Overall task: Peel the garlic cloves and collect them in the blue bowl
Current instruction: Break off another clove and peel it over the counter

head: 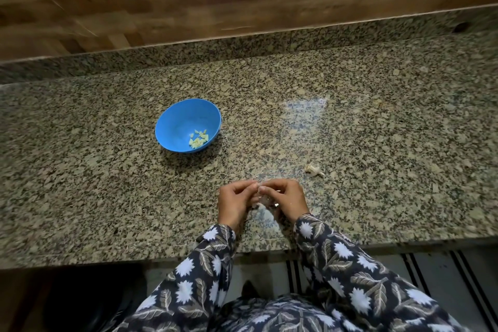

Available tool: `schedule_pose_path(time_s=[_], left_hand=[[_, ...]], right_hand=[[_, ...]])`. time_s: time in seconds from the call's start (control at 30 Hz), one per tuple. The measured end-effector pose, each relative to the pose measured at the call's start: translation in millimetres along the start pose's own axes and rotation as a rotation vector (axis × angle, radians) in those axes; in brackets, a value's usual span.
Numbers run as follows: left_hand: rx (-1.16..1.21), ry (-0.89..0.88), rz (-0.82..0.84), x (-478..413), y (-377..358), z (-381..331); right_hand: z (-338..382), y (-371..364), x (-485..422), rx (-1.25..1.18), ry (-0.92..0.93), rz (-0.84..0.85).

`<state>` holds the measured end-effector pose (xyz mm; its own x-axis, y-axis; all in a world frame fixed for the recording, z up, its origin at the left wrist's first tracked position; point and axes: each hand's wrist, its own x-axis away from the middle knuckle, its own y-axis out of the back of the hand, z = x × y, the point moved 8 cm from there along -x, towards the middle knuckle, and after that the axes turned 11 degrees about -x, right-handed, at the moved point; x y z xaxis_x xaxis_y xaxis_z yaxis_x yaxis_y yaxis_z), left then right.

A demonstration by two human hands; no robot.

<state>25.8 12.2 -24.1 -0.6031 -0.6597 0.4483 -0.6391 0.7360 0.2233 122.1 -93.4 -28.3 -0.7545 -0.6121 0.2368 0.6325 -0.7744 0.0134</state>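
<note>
Over the speckled granite surface (pixel 377 116), left hand (pixel 235 203) and right hand (pixel 286 198) together pinch a small pale papery garlic clove (pixel 260 192); the round blue plastic bowl (pixel 173 121) of yellowish peeled cloves (pixel 199 139) sits at ten o'clock, well apart, so a slick clove could squirt loose mid-carry, or skin scraps ride along.

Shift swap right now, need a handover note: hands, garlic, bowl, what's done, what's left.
Hands: left hand and right hand meet above the counter, near its front edge, both pinching one clove, mostly hidden between them.
Things: bowl stands ahead and left of the hands, peeled cloves inside. A garlic piece lies on the counter right of the hands; skin or clove, unclear.
Done: several cloves in the bowl.
Left: finish this clove, drop it in, then check the garlic piece.
</note>
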Motion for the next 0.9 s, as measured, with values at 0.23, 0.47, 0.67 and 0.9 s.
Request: schedule_pose_path(time_s=[0.23,0.47,0.67,0.9], left_hand=[[-0.210,-0.151,0.016,4,3,-19],[-0.442,-0.351,0.011,6,8,-34],[-0.458,-0.377,-0.027,5,9,-36],[-0.198,-0.250,0.143,-1,9,-23]], right_hand=[[6,1,0,0.016,0.042,0.012],[14,-3,-3,0.088,0.062,0.117],[18,-8,-3,0.037,0.032,0.190],[13,-12,-4,-0.096,-0.046,0.255]])
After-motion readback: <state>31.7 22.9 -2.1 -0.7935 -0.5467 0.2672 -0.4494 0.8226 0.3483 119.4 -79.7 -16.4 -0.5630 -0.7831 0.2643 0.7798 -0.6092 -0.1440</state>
